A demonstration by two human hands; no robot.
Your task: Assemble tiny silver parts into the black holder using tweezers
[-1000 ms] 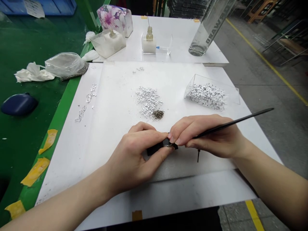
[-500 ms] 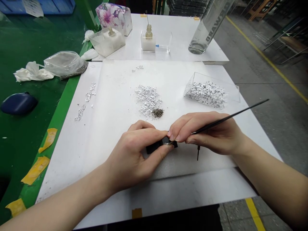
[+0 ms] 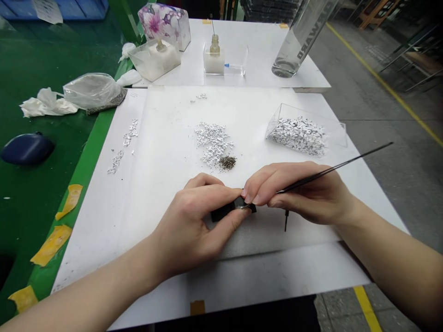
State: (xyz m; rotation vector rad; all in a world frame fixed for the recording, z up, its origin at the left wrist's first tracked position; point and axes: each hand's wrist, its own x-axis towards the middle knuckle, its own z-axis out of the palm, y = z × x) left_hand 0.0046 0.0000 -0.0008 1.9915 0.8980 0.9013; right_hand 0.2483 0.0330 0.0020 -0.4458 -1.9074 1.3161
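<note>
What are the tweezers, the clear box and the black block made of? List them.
Tweezers: probably black-coated metal, with a matte finish and a thin, straight, stiff-looking shaft.
Clear box: likely acrylic, glossy, with see-through walls and bright edges.
Black block: matte, with no shine; possibly foam or rubber, but the look doesn't settle which.

The clear bottle (image 3: 300,41) carries large dark letters along its side, seemingly "FORWARD"; nothing else is legible.
</note>
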